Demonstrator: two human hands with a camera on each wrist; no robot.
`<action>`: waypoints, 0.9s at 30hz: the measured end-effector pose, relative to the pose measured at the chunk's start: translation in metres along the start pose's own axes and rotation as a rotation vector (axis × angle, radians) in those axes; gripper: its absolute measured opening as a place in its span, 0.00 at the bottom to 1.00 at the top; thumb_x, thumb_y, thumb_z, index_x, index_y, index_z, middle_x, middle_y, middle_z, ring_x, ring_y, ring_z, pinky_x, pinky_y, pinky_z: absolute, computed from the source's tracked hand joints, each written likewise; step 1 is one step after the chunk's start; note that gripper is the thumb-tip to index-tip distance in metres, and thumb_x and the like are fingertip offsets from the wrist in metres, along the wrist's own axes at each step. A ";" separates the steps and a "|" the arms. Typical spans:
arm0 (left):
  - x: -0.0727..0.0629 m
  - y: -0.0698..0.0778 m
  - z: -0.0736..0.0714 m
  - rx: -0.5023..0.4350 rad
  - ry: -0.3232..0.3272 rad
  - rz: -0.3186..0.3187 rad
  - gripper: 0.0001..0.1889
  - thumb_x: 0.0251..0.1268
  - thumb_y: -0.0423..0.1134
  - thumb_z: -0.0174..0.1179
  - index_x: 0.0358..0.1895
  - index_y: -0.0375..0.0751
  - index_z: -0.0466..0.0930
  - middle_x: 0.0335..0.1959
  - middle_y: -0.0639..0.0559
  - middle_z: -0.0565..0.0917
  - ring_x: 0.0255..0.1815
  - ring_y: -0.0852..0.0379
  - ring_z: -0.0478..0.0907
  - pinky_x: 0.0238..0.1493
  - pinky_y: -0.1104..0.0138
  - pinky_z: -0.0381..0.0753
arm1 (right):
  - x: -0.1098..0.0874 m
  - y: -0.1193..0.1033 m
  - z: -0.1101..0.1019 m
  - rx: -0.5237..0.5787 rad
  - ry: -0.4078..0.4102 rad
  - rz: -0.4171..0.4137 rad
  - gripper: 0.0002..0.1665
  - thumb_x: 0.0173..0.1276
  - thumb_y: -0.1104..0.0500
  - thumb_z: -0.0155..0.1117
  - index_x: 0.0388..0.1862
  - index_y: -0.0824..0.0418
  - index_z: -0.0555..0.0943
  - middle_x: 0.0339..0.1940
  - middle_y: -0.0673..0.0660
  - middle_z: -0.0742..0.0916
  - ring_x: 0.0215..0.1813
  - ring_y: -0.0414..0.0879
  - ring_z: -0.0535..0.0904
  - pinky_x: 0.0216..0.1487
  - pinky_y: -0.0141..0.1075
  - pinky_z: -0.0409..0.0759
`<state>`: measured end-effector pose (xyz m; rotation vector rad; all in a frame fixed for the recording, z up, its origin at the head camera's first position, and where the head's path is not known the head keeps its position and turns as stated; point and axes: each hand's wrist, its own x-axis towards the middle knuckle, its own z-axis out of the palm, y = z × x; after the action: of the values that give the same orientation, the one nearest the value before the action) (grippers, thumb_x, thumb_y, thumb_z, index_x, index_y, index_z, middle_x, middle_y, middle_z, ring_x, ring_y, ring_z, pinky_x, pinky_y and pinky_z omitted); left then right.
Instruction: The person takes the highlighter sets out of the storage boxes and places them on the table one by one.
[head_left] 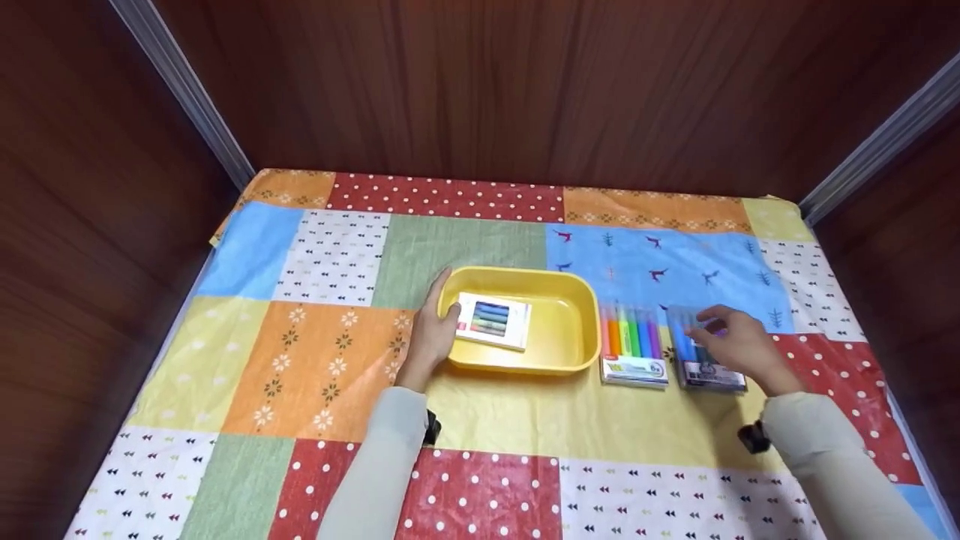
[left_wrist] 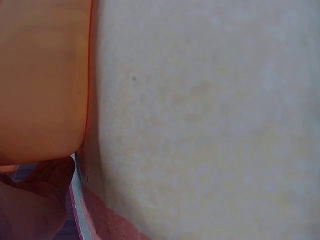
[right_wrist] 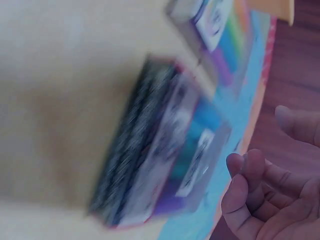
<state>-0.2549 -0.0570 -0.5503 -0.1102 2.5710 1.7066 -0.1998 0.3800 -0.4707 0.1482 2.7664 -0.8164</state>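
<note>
My left hand [head_left: 433,330] grips the left rim of a yellow plastic basin [head_left: 555,322], with the thumb over the inner side. In the left wrist view, part of that hand [left_wrist: 37,200] shows by the basin's corner [left_wrist: 45,85]. A white box with crayons pictured on it [head_left: 491,322] lies inside, toward the left. Over a clear pack of blue-to-purple pens or markers [head_left: 694,349] hovers my right hand [head_left: 739,349], holding nothing. The right wrist view shows its fingers [right_wrist: 240,192] loosely bent and apart from the pack [right_wrist: 160,145], which is blurred.
Between the basin and the nearer pack lies another clear pack of rainbow-coloured markers [head_left: 632,345]. A patchwork-patterned cloth [head_left: 330,480] covers the table. Dark wood-grain panels [head_left: 480,90] close off the back and both sides.
</note>
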 end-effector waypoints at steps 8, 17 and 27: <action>0.000 -0.002 -0.002 -0.007 0.016 -0.015 0.34 0.76 0.36 0.51 0.80 0.66 0.55 0.81 0.50 0.60 0.61 0.45 0.77 0.60 0.53 0.78 | 0.012 -0.056 0.017 -0.013 -0.023 -0.096 0.29 0.73 0.42 0.60 0.58 0.64 0.79 0.54 0.68 0.85 0.52 0.58 0.80 0.51 0.50 0.81; 0.002 0.002 -0.002 -0.018 0.009 0.032 0.35 0.75 0.32 0.51 0.77 0.72 0.58 0.80 0.50 0.63 0.46 0.51 0.82 0.33 0.63 0.81 | 0.028 -0.107 0.036 0.021 -0.057 -0.184 0.21 0.73 0.49 0.63 0.56 0.63 0.80 0.50 0.64 0.86 0.44 0.53 0.81 0.37 0.34 0.81; 0.002 0.003 0.002 -0.026 0.018 0.034 0.35 0.74 0.28 0.49 0.78 0.64 0.60 0.78 0.44 0.67 0.16 0.61 0.64 0.19 0.71 0.67 | 0.040 -0.151 0.056 -0.006 -0.105 -0.255 0.25 0.73 0.49 0.63 0.60 0.65 0.79 0.51 0.64 0.86 0.46 0.54 0.80 0.45 0.41 0.84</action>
<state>-0.2567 -0.0543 -0.5487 -0.0839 2.5781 1.7589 -0.2520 0.2244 -0.4484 -0.2465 2.7219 -0.8492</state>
